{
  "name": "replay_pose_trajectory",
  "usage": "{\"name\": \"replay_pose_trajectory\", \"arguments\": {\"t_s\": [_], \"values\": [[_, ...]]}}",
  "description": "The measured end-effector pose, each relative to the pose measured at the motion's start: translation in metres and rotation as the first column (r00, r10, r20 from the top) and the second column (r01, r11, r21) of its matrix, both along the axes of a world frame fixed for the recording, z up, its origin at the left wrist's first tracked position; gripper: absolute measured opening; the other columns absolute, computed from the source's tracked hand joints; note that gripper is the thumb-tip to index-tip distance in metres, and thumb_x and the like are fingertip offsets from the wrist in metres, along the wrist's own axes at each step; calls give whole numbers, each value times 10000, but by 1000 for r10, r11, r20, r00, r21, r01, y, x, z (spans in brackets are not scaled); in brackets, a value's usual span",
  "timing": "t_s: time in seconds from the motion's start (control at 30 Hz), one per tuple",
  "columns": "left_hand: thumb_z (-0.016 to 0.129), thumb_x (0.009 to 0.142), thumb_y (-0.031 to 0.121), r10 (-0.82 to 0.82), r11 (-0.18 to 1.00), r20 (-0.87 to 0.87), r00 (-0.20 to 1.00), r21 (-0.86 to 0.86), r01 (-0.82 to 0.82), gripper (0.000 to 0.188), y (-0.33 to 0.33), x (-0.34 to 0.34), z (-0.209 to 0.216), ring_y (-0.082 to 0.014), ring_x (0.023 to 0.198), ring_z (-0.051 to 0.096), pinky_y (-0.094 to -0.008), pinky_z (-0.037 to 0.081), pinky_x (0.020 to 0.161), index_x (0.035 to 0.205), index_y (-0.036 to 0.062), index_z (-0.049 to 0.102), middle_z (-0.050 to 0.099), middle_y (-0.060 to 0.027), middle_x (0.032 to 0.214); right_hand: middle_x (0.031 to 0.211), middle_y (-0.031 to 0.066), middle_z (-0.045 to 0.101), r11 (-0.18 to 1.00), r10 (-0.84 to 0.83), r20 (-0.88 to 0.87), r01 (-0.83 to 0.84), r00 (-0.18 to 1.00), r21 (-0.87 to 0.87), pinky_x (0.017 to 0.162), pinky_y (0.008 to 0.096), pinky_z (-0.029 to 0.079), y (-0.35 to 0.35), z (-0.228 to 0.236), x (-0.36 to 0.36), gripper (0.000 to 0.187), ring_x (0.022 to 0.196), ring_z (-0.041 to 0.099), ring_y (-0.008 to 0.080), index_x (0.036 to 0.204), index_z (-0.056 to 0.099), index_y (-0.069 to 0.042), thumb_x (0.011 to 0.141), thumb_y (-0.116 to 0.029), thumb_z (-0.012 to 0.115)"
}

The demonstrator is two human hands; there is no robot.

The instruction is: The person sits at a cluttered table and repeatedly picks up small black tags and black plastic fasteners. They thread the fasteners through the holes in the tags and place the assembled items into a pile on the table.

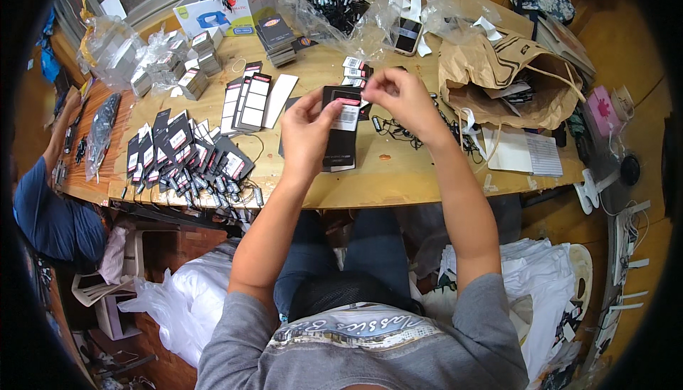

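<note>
Over the middle of the table, my left hand (302, 140) is closed on black hang tags (340, 150), its thumb pressed on their front. A white label with a red band sits on the upper part of the front tag. Just right of the tags' top edge, my right hand (409, 102) is raised with thumb and forefinger pinched together; what they hold, if anything, is too small to make out. Behind the tags lie small barcode labels (353, 71) in a stack. Black looped tag cords (398, 132) are strewn under my right wrist. To the left are sheets of labels (254, 103).
Tags with cords form a heap (186, 150) on the left. Behind are bundled tags (192, 83), a dark card stack (276, 38), a bag of black cords (334, 7) and a phone (407, 37). A paper bag (462, 70) stands right. A co-worker's arm (60, 130) is far left.
</note>
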State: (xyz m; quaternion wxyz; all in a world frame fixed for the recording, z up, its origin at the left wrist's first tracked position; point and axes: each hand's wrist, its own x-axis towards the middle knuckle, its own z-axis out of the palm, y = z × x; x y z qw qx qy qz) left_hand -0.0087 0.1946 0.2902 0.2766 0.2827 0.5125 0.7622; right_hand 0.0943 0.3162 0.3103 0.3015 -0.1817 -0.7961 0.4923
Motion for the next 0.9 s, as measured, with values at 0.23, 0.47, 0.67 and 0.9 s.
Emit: {"name": "replay_pose_trajectory", "arguments": {"t_s": [0.23,0.47,0.67,0.9], "values": [[584,738,19,-128,992,111,986,-2,129,238,-22,-22,7,-98,673,563,-200,465,605,950,-61,511,600,-95,810,817,80,493,791,-232,466,-114,854,601,729,315,369,8,-45,31,70,862,444,236,694,568,-52,652,-96,604],[581,736,43,-481,865,131,867,-90,493,192,-16,-16,8,-100,737,558,-229,462,689,910,-27,536,585,-85,889,739,49,509,848,-34,251,-105,967,520,687,292,388,6,-20,30,95,773,491,173,763,533,-30,700,-88,573],[604,722,67,-635,746,193,748,-97,659,277,1,-7,-4,-101,751,566,-221,462,699,972,-35,537,588,-73,894,693,24,555,968,229,123,-239,966,78,578,209,415,0,27,25,99,619,512,78,798,541,27,720,-33,543],[614,714,70,-607,780,173,775,-54,623,257,-23,-20,12,-122,745,577,-243,476,688,939,-37,549,599,-97,866,710,56,594,975,-10,295,-56,955,216,566,213,442,12,23,62,127,594,540,91,806,598,45,698,-11,563]]}}
